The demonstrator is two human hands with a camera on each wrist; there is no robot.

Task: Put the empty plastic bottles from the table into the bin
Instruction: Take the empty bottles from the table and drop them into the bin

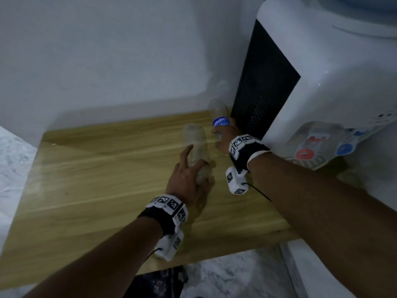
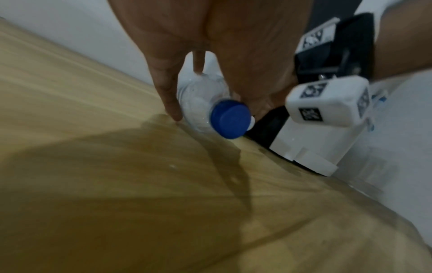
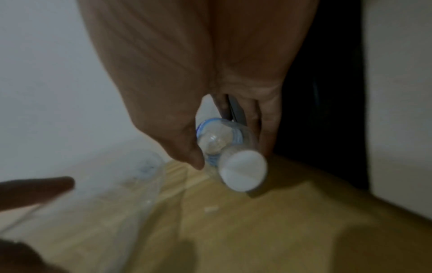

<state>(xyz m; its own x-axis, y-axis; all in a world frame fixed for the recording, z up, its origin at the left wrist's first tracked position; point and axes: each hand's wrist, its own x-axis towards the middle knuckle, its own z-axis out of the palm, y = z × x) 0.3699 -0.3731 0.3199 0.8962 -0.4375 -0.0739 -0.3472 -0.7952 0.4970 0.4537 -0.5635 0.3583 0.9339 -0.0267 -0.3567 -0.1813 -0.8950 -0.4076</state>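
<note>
Both bottles lie flat on the counter (image 1: 90,168), so each grip comes from above: left hand (image 1: 189,181) grasps the clear bottle (image 1: 194,145) near its neck, right hand (image 1: 223,138) wraps the blue-labelled bottle (image 1: 219,114) just beside it, hard against the water dispenser (image 1: 322,82).

The 2 clear, thin plastic bottles (image 1: 194,145) (image 1: 218,111) look smooth and faintly glossy. The pale wood-grain bench (image 1: 107,179) has a satin sheen. The white plastic water dispenser (image 1: 333,82) at right is glossy, its black side grille (image 1: 262,87) matt.
</note>
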